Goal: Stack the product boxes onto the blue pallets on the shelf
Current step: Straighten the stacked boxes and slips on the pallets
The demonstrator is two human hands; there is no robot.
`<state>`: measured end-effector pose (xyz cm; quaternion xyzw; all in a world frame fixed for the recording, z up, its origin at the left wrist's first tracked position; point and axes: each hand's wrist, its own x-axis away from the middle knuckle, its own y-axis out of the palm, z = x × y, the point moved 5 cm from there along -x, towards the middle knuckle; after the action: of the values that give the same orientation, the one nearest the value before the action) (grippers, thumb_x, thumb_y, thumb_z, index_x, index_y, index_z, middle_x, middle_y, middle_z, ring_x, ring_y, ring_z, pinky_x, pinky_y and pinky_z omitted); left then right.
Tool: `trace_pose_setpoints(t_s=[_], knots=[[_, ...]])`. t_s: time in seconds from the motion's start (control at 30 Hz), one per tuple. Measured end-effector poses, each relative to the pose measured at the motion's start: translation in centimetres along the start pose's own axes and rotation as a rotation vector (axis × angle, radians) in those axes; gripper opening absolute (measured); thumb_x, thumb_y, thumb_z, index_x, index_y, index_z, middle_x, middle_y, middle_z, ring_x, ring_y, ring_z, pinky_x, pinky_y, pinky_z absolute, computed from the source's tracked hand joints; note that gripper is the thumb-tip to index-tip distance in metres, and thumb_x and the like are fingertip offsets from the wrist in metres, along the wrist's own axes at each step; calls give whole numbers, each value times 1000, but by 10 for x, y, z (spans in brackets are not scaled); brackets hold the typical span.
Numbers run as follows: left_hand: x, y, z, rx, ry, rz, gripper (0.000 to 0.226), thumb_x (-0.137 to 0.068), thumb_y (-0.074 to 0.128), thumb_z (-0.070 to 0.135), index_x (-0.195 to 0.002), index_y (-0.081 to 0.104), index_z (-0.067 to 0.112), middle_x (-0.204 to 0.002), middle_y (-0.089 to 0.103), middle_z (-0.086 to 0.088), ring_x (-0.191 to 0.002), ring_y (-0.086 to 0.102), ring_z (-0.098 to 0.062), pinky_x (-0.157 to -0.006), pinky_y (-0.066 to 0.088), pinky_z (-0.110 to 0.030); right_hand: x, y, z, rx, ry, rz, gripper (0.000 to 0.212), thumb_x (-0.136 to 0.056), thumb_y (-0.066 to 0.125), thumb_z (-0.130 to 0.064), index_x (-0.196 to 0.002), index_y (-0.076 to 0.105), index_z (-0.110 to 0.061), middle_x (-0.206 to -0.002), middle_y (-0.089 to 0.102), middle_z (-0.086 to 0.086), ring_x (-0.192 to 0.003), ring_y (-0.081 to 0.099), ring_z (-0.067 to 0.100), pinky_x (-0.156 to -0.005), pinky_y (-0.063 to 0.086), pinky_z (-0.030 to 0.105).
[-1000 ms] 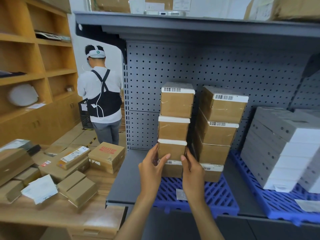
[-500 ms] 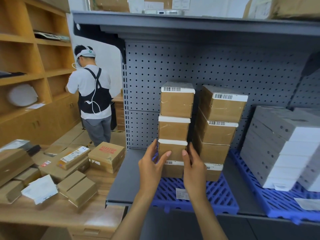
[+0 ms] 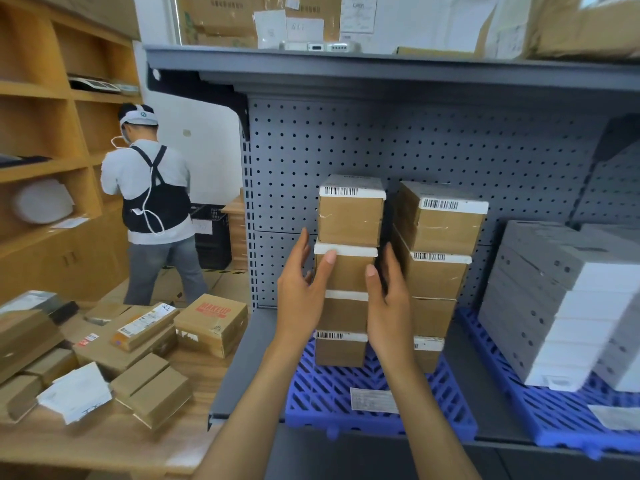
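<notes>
Head view: your left hand [image 3: 299, 294] and right hand [image 3: 390, 308] are flat, fingers straight, flanking the left stack [image 3: 349, 221] of four boxes on the pallet [image 3: 322, 401], clasping nothing. Your left thumb lies across that stack's front; the right stack [image 3: 440, 233] stands on the pallet's right side.

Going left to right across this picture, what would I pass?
Person in a black vest → MAKEUP box → left stack of brown boxes → right stack of brown boxes → grey and white boxes.
</notes>
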<state>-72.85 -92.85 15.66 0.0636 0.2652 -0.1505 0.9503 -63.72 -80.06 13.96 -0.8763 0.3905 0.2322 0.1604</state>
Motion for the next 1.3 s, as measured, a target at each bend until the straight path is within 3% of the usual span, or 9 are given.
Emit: trace_pose_setpoints(t_s=[0.17,0.4,0.63,0.83,1.17,1.3], knots=[[-4,6,11,6,51,-13,65,-102,58,40,-159,32,24,-156,43,17,-138,39,12,-104,40,-8,-9,3,-11,-12,-43,-15,56,-108,41,-48,-160,20,-42,-162,33,-21,-147,33,-1,-121,37,41],[-3,9,8,26,92,-21,51,-105,54,34,-154,45,21,-144,60,11,-132,55,-2,-106,49,-24,-10,7,-12,-18,-77,-48,49,-109,41,-43,-157,31,-41,-156,44,-22,-142,41,-2,-118,41,40],[-1,6,11,42,111,5,47,-104,57,31,-150,50,21,-139,64,9,-126,60,-3,-97,53,-20,-11,8,-14,-19,-82,-46,49,-109,42,-42,-158,32,-37,-154,46,-20,-141,41,-4,-118,40,38],[-1,7,10,54,101,26,45,-104,57,31,-148,51,22,-138,64,7,-126,61,-8,-102,54,-34,-13,8,-12,-3,-84,-50,48,-109,43,-42,-156,36,-36,-152,49,-18,-141,43,-1,-117,41,41],[2,7,13,81,122,42,44,-104,58,26,-147,51,20,-138,63,9,-126,60,-7,-102,54,-29,-14,7,-14,-20,-54,-61,50,-105,43,-54,-153,39,-41,-150,50,-17,-139,46,3,-115,43,44],[1,8,10,62,110,31,48,-104,58,31,-150,50,21,-142,61,9,-131,57,-9,-105,52,-35,-13,7,-17,-21,-58,-65,48,-107,45,-49,-154,39,-40,-150,49,-18,-139,45,1,-116,42,43]])
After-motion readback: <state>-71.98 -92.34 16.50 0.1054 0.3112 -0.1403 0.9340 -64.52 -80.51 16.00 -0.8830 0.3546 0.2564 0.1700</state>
